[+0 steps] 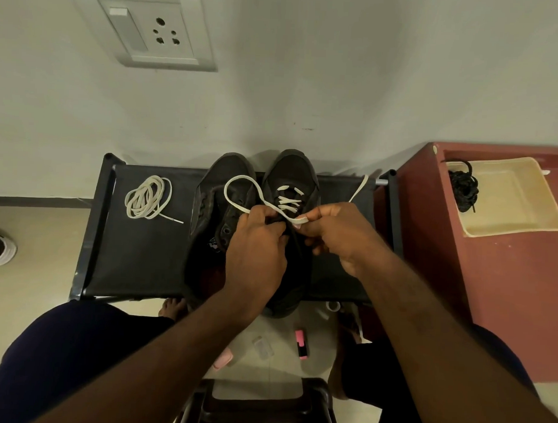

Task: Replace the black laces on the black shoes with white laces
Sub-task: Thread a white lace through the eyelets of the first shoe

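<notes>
Black fabric rack [137, 254] standing against a pale wall, with a pair of black shoes side by side on it, toes toward the wall. The left shoe [214, 206] lies beside the right shoe [293, 170], their sides touching. A white lace [287, 200] crosses the front eyelets of the right shoe in several bars. One run of it arcs in a wide loop over the toe of the left shoe, and the other trails off toward the rack's far right corner.

Both hands meet over the tongue of the right shoe, close together. The left hand [257, 248] has its fingers curled and grips the looped run of the white lace. The right hand [340, 235] pinches the lace between thumb and fingers just beside it. Whether the two hands touch cannot be told.

A coiled white lace [147, 197] rests on the rack to the left of the shoes, well apart from them. The black laces [463, 189] lie bundled in the corner of a cream tray [524, 220] on a red-brown cabinet [506, 282] to the right of the rack.

Also visible: a wall socket [157, 33] above, a pink highlighter [301, 343] on the tiled floor, and a dark plastic stool [264, 400] at the lower edge.
</notes>
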Motion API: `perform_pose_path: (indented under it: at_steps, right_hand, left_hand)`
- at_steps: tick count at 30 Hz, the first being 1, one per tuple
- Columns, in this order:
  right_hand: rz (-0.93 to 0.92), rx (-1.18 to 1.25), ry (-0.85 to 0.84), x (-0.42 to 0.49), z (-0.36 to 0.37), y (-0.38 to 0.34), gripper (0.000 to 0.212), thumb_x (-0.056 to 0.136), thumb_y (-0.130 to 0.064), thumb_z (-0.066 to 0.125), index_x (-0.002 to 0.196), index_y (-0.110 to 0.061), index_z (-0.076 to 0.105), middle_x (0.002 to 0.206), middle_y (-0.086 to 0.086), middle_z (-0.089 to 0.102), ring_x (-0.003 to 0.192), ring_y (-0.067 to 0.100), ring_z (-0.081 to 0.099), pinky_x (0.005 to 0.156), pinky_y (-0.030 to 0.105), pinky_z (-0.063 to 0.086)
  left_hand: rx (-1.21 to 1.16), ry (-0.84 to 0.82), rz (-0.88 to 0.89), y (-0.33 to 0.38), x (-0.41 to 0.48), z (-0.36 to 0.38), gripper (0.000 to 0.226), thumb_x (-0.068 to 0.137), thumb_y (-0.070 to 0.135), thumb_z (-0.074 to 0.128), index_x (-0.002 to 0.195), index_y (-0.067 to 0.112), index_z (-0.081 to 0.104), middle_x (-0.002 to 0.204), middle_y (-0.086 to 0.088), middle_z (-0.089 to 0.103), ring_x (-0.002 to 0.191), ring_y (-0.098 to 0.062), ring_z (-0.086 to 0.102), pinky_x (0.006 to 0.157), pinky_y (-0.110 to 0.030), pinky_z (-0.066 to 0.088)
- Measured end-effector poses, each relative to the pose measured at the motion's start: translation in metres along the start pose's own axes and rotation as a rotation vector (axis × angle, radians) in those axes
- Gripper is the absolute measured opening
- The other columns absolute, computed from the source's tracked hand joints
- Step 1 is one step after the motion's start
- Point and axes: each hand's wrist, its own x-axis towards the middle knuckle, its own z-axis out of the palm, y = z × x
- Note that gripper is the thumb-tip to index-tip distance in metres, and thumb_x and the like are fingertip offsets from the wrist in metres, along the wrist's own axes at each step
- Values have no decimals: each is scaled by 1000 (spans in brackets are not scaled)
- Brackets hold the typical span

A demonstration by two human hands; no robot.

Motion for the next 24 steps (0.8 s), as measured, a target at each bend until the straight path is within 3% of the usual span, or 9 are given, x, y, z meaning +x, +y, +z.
perform_pose_path:
  at_steps: [11,17,20,24]
  right_hand:
    - [-186,-122,24,-1,-1,6,11,95,-14,64,90,-7,70,76,7,69,62,10,64,56,23,52]
    - [-142,-67,-37,-1,-3,6,8,92,-12,69,85,-11,72,73,0,70,66,10,64,60,24,53]
    - [-163,-70,-59,-4,-7,6,7,92,-10,68,96,-11,73,81,0,73,73,11,67,66,26,56]
    - [-170,-146,-162,-19,-14,8,46,87,-15,73,129,-19,55,105,-1,68,92,10,68,73,25,56]
  left_hand:
    - [-142,80,-39,3,2,0,14,86,21,65,89,13,77,122,0,55,110,-17,51,74,-31,49]
    - [-8,44,54,2,2,4,17,92,15,60,97,8,75,149,-8,40,129,-26,37,99,-37,44]
    - [-60,83,44,0,2,4,15,91,12,62,97,9,76,147,-10,43,130,-29,37,103,-39,42]
    - [-216,27,-26,3,7,-4,16,87,11,63,96,12,77,147,-4,42,133,-23,30,105,-22,24]
